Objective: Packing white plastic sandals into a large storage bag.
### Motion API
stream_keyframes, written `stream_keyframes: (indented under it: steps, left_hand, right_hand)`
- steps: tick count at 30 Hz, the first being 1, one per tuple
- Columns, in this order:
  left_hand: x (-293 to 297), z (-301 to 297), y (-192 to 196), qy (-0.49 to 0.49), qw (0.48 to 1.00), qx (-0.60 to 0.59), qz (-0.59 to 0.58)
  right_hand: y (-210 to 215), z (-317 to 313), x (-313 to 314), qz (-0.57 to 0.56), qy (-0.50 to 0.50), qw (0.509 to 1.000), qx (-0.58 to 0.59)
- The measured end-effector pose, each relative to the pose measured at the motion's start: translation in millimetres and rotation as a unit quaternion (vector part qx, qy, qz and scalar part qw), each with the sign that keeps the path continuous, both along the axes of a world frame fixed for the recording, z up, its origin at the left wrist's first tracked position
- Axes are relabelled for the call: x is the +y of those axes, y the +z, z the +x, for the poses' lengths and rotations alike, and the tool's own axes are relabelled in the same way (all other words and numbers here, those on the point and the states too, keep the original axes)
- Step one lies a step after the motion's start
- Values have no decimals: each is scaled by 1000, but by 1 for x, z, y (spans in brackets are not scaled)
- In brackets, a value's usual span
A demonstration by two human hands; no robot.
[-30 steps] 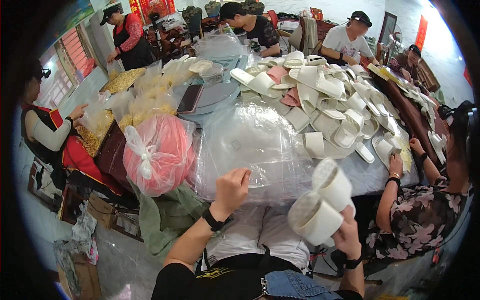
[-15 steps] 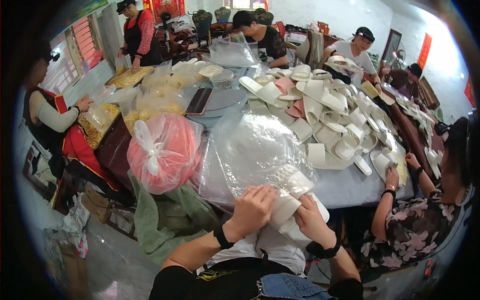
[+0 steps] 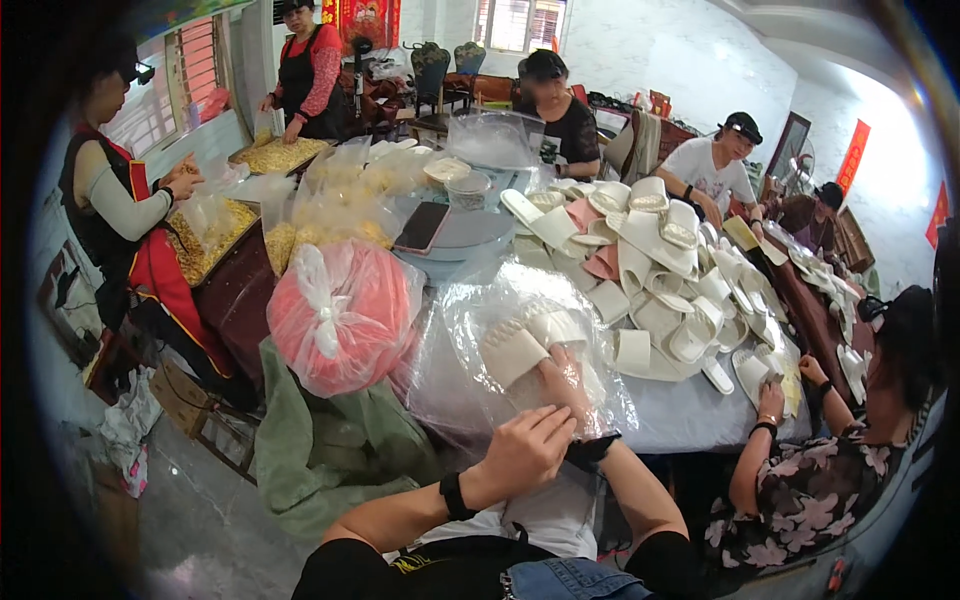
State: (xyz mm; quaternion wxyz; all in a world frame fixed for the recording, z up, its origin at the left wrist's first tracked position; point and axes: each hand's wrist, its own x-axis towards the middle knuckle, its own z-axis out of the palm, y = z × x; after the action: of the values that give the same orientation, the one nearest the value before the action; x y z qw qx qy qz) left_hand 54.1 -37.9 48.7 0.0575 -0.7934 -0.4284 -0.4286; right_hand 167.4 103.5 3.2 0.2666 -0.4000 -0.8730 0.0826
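2 white slippers inside a clear bag, with a hand in after them

Looking down from the wearer's head: a pair of white slippers (image 3: pixel 512 356) lies side by side inside a clear plastic bag (image 3: pixel 610 400) on the table (image 3: pixel 680 410), straight in front of the person. The right hand (image 3: pixel 566 388) is inside the bag too, fingers partly bent and touching the slippers; glare on the plastic hides whether they grip. The left hand (image 3: pixel 525 450) is outside, palm down, fingers together and gently curved, over the bag's near end beside the right wrist. Its thumb is hidden, so I cannot tell whether it pinches the plastic.

To the right is a heap of loose slippers (image 3: pixel 670 265); to the left, a pink bundle (image 3: pixel 345 320) in see-through wrapping. A phone (image 3: pixel 422 227) lies beyond.

The step in hand appears to be seating the pair in the bag. To do it well, I would keep the 2 slippers level and together, push them from their near ends, and use the left hand to steady the bag's mouth. The right hand should then come out flat and slowly, because thin plastic could cling to the wrist and drag the pair back or crease.
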Motion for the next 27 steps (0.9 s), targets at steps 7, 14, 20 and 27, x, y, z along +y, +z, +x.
stream_keyframes:
  steps: [7, 14, 20, 27]
  left_hand:
    - [-9, -18, 2, 11, 1000, 3, -5]
    - [-7, -28, -8, -12, 999, 20, -29]
    - [-24, -84, -25, 78, 963, -189, -177]
    - [2, -118, -51, 73, 778, -458, -424]
  right_hand:
    - [-9, -58, 39, 70, 22, 997, 28]
    - [-33, -85, 76, 33, -57, 998, 19]
    - [-22, -23, 5, 32, 30, 999, -13]
    - [35, 130, -86, -287, 31, 958, 6]
